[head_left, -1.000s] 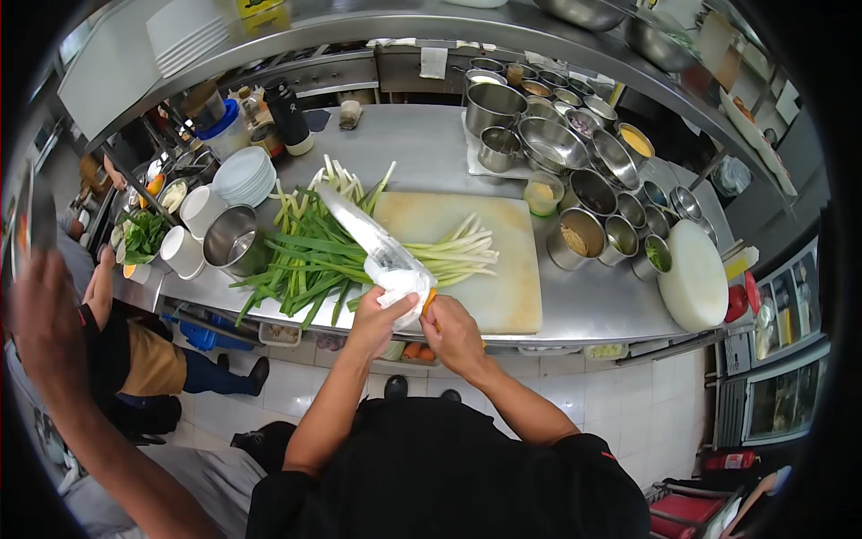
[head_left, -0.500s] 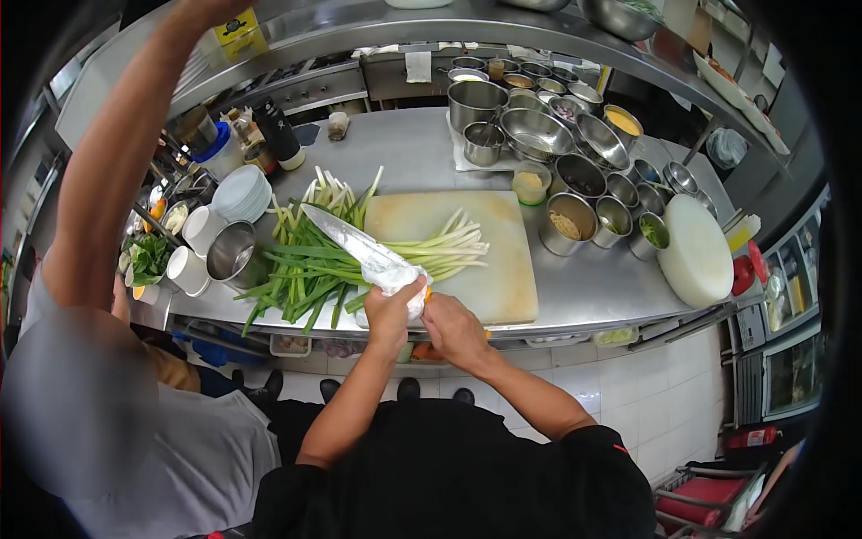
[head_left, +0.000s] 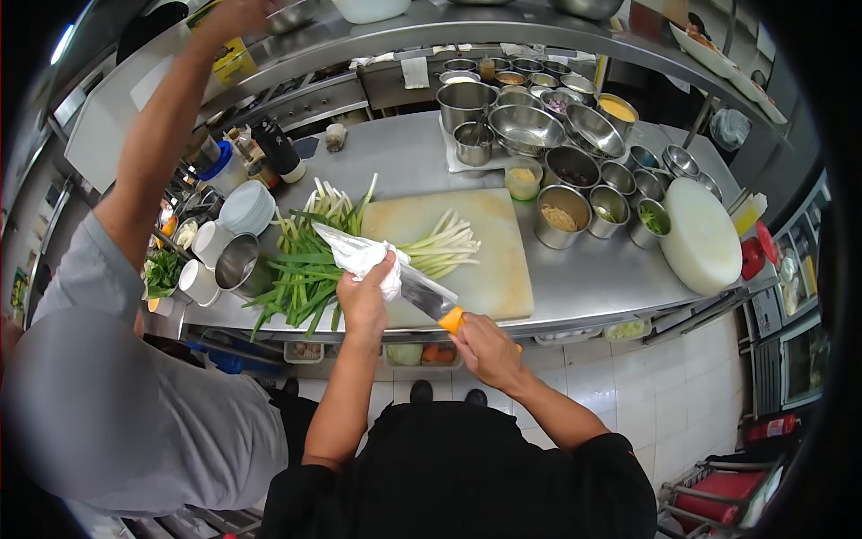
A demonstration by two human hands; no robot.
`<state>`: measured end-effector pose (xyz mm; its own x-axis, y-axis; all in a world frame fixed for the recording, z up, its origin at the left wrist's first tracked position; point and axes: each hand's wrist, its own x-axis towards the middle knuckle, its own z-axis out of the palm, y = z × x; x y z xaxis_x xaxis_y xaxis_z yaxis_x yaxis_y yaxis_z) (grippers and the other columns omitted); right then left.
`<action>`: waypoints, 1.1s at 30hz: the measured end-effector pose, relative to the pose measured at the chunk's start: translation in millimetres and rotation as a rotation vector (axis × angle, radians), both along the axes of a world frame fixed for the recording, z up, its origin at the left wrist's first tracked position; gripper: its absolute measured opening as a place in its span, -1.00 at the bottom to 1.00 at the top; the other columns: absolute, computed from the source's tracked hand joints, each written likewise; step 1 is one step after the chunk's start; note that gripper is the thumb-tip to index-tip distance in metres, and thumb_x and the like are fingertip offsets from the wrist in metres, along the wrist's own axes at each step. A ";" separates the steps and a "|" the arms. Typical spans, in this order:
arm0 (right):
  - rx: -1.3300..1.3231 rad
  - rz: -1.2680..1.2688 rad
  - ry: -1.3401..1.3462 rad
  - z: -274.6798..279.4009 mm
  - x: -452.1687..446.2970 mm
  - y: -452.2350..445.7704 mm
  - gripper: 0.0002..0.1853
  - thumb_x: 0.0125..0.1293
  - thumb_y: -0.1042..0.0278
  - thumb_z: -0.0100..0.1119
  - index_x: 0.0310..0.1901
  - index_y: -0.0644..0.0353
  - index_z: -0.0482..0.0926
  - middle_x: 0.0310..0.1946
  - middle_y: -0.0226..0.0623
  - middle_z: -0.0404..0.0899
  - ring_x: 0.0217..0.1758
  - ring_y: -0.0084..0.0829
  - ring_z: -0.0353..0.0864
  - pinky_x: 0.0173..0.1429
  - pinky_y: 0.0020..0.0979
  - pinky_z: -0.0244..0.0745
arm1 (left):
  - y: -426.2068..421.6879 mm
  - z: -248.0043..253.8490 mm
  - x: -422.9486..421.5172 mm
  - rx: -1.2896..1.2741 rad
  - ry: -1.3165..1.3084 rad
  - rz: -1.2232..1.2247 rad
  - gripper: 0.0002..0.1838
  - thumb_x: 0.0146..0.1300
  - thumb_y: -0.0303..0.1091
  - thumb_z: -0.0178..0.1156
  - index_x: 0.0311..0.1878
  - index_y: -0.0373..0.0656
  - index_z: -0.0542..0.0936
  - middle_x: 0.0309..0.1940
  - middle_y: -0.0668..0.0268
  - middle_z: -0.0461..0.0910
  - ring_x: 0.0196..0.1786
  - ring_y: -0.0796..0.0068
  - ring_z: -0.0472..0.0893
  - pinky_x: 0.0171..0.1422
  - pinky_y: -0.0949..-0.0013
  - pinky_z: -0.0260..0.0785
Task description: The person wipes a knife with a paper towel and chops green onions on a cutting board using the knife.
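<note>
My right hand (head_left: pixel 486 349) grips the yellow handle of a large chef's knife (head_left: pixel 426 294), its blade pointing up and to the left. A white cloth (head_left: pixel 368 261) is folded around the blade's middle, pinched there by my left hand (head_left: pixel 363 301). The blade tip sticks out beyond the cloth. Beneath the knife, a pile of green onions (head_left: pixel 305 274) lies partly on the counter and partly on the cutting board (head_left: pixel 507 242). Their white ends fan out to the right on the board. Part of the pile is hidden by the cloth and my left hand.
Several metal pots and bowls (head_left: pixel 530 130) crowd the counter's right side, near a thick round white block (head_left: pixel 703 235). White cups, plates (head_left: pixel 248 208) and a black bottle (head_left: pixel 277 151) stand at left. A co-worker in grey (head_left: pixel 197 404) reaches up toward the overhead shelf (head_left: pixel 503 25).
My right hand has drawn back to the lower right with the handle, while the cloth now sits farther up the blade. The co-worker's raised arm has shifted right.
</note>
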<state>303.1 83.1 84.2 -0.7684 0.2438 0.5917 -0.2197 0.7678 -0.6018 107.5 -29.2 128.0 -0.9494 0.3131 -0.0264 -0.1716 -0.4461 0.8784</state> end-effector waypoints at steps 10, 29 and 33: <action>0.073 -0.018 -0.033 -3.1 55.1 26.3 -0.82 0.30 0.47 0.29 -0.24 0.28 0.44 -0.12 -0.03 0.58 -0.10 0.03 0.59 -0.04 -0.10 0.53 | 18.8 -7.8 18.5 -0.029 0.010 0.003 -0.68 0.24 -0.56 0.40 0.06 -0.30 0.63 -0.08 0.26 0.72 -0.07 0.45 0.71 0.06 0.37 0.52; -0.169 -0.443 -0.492 -49.5 -13.2 111.1 -0.72 0.33 0.45 0.23 -0.04 0.38 0.40 -0.15 0.27 0.59 -0.04 0.28 0.60 0.04 0.09 0.51 | -76.4 23.5 -42.8 -0.111 0.307 0.242 -0.66 0.24 -0.51 0.43 0.07 -0.28 0.61 -0.07 0.32 0.71 -0.06 0.54 0.68 0.08 0.42 0.49; -0.111 -0.542 -0.493 -79.2 -39.8 116.9 -0.66 0.28 0.40 0.33 -0.02 0.33 0.42 -0.14 0.21 0.62 -0.02 0.25 0.62 0.09 0.08 0.51 | -86.3 124.9 -56.4 -0.202 0.521 0.374 -0.64 0.24 -0.44 0.47 0.06 -0.30 0.61 -0.09 0.30 0.73 -0.07 0.53 0.71 0.06 0.44 0.53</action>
